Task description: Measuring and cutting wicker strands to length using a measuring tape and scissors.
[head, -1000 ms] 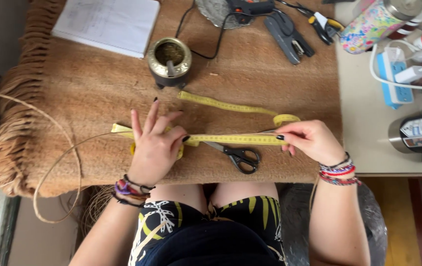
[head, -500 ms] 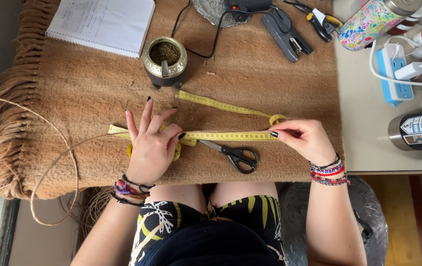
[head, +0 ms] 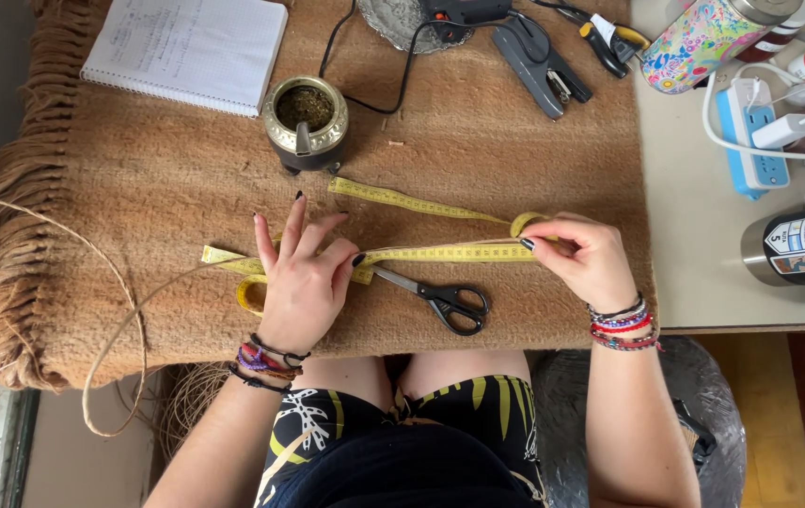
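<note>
A yellow measuring tape (head: pixel 440 253) lies stretched across a brown woven mat (head: pixel 478 122). My left hand (head: pixel 304 277) presses the tape's left part flat against the mat, fingers spread, with a thin tan cord (head: pixel 125 301) running under it along the tape. My right hand (head: pixel 583 256) pinches the tape and cord at its right end, where the tape folds back toward the upper left. Black-handled scissors (head: pixel 440 299) lie just below the tape, between my hands.
A metal cup with a straw (head: pixel 306 122) stands above my left hand. A spiral notebook (head: pixel 186 52) is at top left. A glue gun, pliers and cable lie at the top. A patterned bottle (head: pixel 703 38), power strip (head: pixel 750 136) and black thermos (head: pixel 797 249) sit to the right.
Both hands stay on the tape. My right hand has shifted slightly left along it; the view has tilted a little.
</note>
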